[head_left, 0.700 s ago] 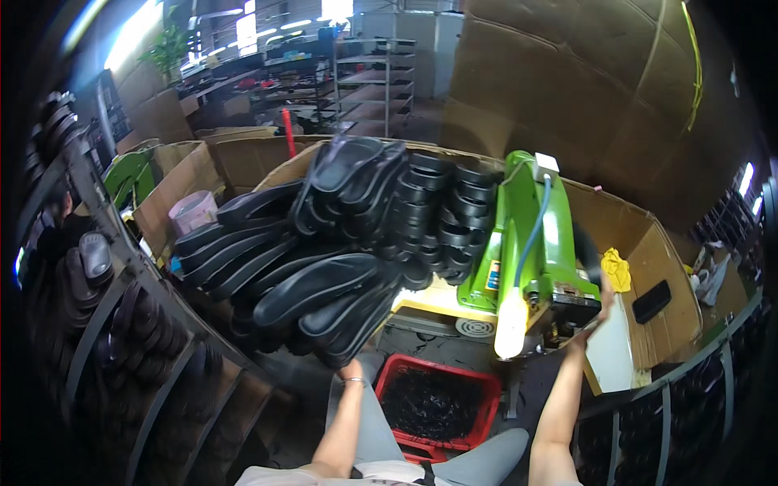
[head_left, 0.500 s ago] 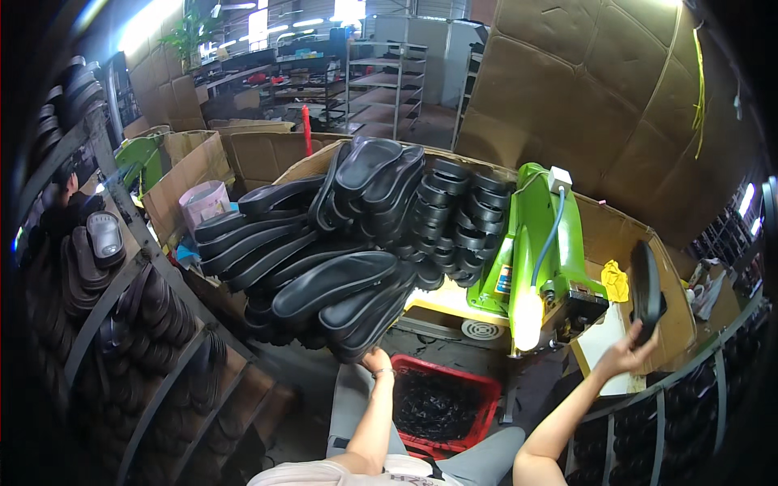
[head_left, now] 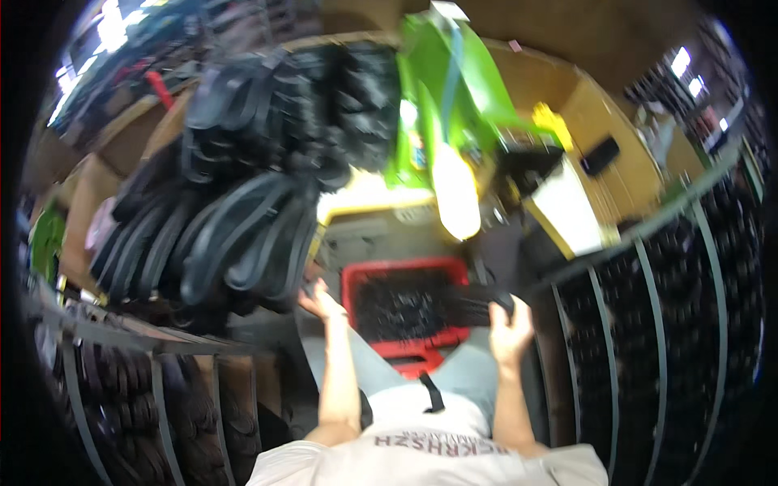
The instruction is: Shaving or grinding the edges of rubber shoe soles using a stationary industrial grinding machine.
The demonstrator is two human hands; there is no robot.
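My right hand (head_left: 510, 330) is closed on the near end of a black shoe sole (head_left: 474, 306), smeared by motion, in front of my right thigh and over the right side of a red basket (head_left: 348, 283). Dark scraps lie in the basket. My left hand (head_left: 324, 303) is raised at the lower right end of a large pile of black shoe soles (head_left: 235, 235). Its fingertips are close to the nearest soles; blur hides whether they grip one. Beyond the basket stands a green machine (head_left: 421, 97) with a bright lamp (head_left: 456, 194).
A cardboard box (head_left: 620, 138) at the right holds a black piece (head_left: 600, 156) and a yellow cloth (head_left: 553, 123). Racks of dark soles stand on both sides, the right rack (head_left: 648, 324) close to my right arm. A white board (head_left: 571, 206) leans by the machine.
My right hand has come down and left from beside the cardboard box, carrying the sole to the basket. My view has tilted down and turned right. My left hand stays by the pile.
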